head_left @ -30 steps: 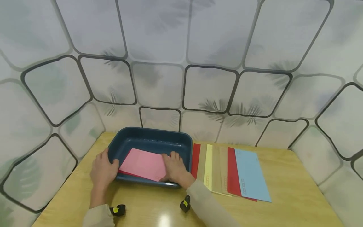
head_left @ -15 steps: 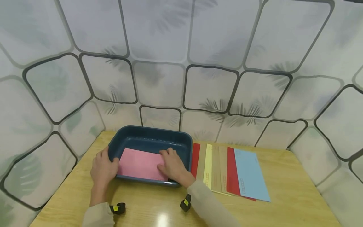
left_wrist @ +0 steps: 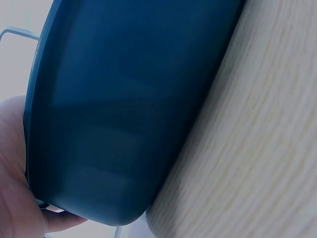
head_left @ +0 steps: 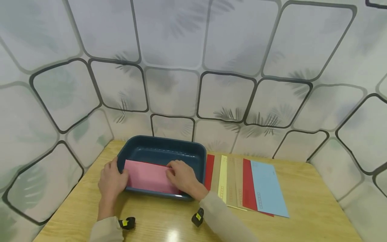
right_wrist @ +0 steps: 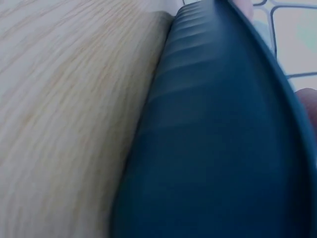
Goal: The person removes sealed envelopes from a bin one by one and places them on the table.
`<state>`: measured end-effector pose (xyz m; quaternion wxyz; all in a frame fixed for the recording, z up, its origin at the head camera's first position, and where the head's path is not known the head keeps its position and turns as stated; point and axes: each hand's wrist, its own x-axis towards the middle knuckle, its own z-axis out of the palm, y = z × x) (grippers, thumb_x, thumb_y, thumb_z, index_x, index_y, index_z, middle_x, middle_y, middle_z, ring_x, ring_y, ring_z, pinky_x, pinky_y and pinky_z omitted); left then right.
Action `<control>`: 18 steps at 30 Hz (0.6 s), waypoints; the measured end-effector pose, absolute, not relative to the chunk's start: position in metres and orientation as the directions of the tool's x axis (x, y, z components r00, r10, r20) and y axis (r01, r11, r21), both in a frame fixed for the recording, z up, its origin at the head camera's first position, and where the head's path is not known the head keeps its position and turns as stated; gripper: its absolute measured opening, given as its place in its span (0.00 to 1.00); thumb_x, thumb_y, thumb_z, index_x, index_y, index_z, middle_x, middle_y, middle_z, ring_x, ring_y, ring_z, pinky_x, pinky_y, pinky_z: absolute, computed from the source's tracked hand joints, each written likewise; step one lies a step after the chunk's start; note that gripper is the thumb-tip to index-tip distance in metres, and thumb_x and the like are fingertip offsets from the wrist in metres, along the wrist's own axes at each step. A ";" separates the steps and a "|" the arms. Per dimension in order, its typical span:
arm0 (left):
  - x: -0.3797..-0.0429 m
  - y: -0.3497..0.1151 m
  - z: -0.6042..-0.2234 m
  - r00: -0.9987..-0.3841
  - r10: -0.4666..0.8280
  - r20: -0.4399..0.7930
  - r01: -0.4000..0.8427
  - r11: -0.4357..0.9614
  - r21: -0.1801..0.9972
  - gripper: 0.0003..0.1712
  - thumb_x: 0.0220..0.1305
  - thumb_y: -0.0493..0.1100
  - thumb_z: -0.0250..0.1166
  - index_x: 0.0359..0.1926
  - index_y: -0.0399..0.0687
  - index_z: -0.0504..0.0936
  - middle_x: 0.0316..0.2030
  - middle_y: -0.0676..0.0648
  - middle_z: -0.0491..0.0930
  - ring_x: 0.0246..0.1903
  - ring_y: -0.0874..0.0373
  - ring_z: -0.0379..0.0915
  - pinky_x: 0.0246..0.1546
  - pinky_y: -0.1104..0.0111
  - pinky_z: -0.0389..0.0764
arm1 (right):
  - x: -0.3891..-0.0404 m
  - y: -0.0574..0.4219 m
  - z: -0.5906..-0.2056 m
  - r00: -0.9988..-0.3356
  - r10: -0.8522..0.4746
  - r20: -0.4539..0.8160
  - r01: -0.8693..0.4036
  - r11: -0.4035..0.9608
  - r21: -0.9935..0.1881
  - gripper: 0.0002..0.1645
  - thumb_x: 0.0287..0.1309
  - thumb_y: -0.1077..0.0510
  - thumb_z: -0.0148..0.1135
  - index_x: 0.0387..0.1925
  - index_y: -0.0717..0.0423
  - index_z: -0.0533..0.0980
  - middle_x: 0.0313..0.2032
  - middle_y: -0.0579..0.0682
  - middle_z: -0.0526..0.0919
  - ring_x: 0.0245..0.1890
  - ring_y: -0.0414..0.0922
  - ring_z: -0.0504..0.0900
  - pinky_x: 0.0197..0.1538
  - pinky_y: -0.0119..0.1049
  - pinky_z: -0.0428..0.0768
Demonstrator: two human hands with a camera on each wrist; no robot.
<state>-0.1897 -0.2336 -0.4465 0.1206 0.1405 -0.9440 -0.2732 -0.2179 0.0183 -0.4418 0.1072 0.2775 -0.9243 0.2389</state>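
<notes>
A dark blue plastic tub point(head_left: 169, 143) stands on the table. My left hand point(head_left: 112, 179) grips its left rim, with the thumb on the inner side; the left wrist view shows that hand point(left_wrist: 17, 178) at the tub's corner. Along the near inner wall lies a pink envelope point(head_left: 148, 178), with a thin red edge showing behind its upper side. My right hand point(head_left: 184, 176) holds the envelope at its right end, thumb and fingers bent at the upper edge. Its fingertips are partly hidden, and the right wrist view shows mostly the tub's outer wall point(right_wrist: 208, 124).
Right of the tub, several envelopes lie overlapped in a fan: red point(head_left: 209, 171), yellow point(head_left: 223, 178), brown point(head_left: 231, 181), another red point(head_left: 248, 185), and light blue point(head_left: 269, 188) on top. A patterned wall point(head_left: 223, 97) rises behind the wooden table point(head_left: 314, 201).
The pink envelope has shifted left and straightened along the tub's near wall. My right hand has moved slightly left, its thumb higher up the envelope. The left hand keeps its grip on the rim.
</notes>
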 end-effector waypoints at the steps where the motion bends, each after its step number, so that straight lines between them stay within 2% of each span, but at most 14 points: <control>1: -0.190 -0.234 -0.447 -0.931 -0.332 0.153 -0.199 0.812 0.549 0.36 0.61 0.47 0.49 0.66 0.34 0.54 0.60 0.25 0.58 0.56 0.30 0.54 0.46 0.31 0.63 | -0.218 0.017 -0.440 -0.815 -0.474 0.335 -0.576 0.729 -0.369 0.11 0.59 0.50 0.53 0.38 0.48 0.79 0.31 0.42 0.81 0.27 0.36 0.70 0.30 0.30 0.77; 5: -0.191 -0.235 -0.448 -0.931 -0.331 0.156 -0.198 0.813 0.547 0.36 0.61 0.48 0.49 0.66 0.35 0.54 0.60 0.25 0.58 0.56 0.30 0.54 0.45 0.31 0.63 | -0.215 0.013 -0.430 -0.781 -0.535 0.322 -0.621 0.722 -0.305 0.12 0.59 0.50 0.53 0.39 0.49 0.78 0.21 0.40 0.79 0.18 0.34 0.68 0.21 0.29 0.71; 9: -0.191 -0.235 -0.447 -0.930 -0.335 0.153 -0.201 0.810 0.550 0.36 0.61 0.48 0.49 0.66 0.35 0.54 0.60 0.25 0.58 0.56 0.30 0.54 0.45 0.31 0.63 | -0.213 0.012 -0.426 -0.764 -0.582 0.280 -0.644 0.718 -0.263 0.12 0.60 0.52 0.52 0.42 0.49 0.77 0.17 0.39 0.76 0.14 0.34 0.67 0.17 0.28 0.68; 15: -0.191 -0.235 -0.448 -0.932 -0.328 0.155 -0.194 0.811 0.553 0.36 0.61 0.47 0.49 0.66 0.34 0.54 0.60 0.26 0.58 0.56 0.30 0.54 0.45 0.31 0.63 | -0.212 0.019 -0.422 -0.769 -0.577 0.275 -0.638 0.711 -0.294 0.11 0.61 0.53 0.53 0.42 0.50 0.77 0.21 0.42 0.80 0.15 0.33 0.68 0.20 0.29 0.72; 18: -0.191 -0.236 -0.449 -0.933 -0.325 0.156 -0.191 0.812 0.551 0.36 0.61 0.46 0.50 0.66 0.35 0.54 0.60 0.26 0.58 0.55 0.30 0.54 0.44 0.31 0.64 | -0.212 0.025 -0.418 -0.783 -0.549 0.292 -0.622 0.696 -0.358 0.10 0.62 0.54 0.52 0.41 0.51 0.76 0.20 0.43 0.80 0.14 0.33 0.69 0.20 0.29 0.73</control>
